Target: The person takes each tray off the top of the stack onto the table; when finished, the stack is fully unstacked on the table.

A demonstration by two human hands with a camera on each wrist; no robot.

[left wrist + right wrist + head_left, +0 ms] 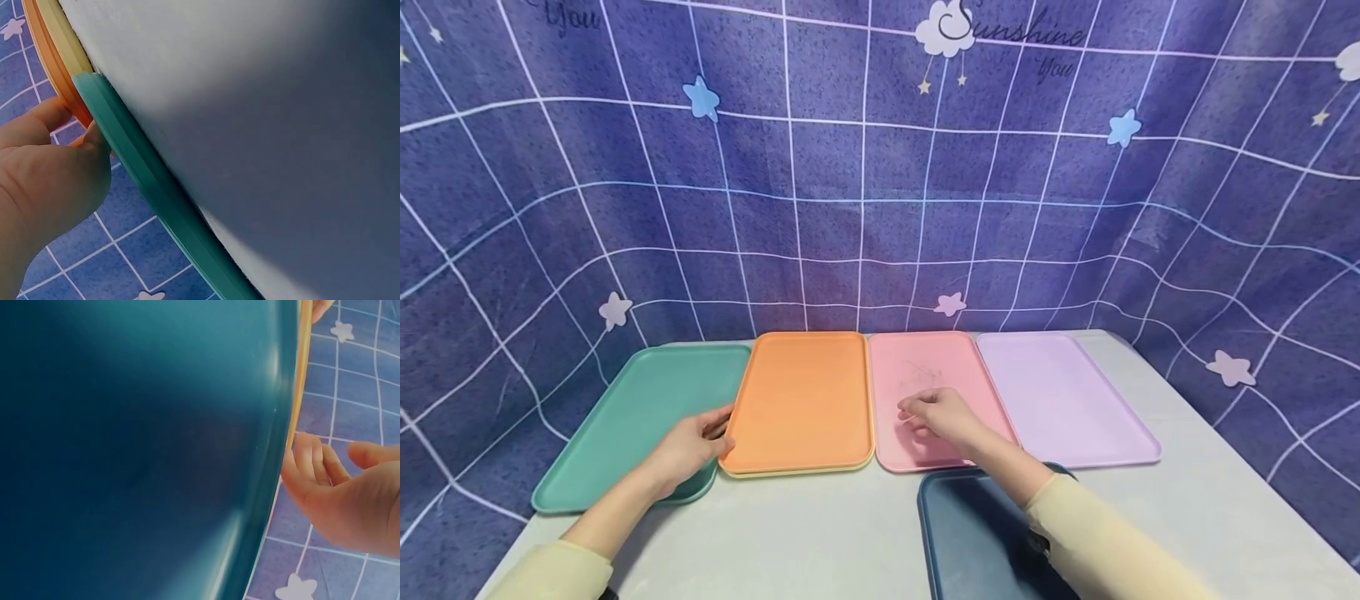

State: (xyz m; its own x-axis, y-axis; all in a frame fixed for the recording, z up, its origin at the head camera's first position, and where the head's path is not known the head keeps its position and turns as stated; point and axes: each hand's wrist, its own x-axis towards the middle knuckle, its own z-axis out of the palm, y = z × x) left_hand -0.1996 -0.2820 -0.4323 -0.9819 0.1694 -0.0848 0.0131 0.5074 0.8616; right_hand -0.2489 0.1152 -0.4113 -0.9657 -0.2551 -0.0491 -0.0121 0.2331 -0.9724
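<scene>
An orange tray (806, 400) lies at the middle left, with a yellow rim showing under its front edge; the yellow tray (62, 37) appears more plainly in the left wrist view. My left hand (688, 446) grips the orange tray by its left edge near the front corner, reaching over the green tray (617, 433). My right hand (943, 417) is over the pink tray (895, 367), its fingers loosely bent and nothing in them. Below the right forearm lies a dark blue tray (970, 533), partly covered by the sleeve.
A lilac tray (1060, 392) lies to the right of the pink one. The trays stand side by side along the back of a white table (805, 533). Behind them hangs a blue gridded cloth (835, 167) with stars and clouds.
</scene>
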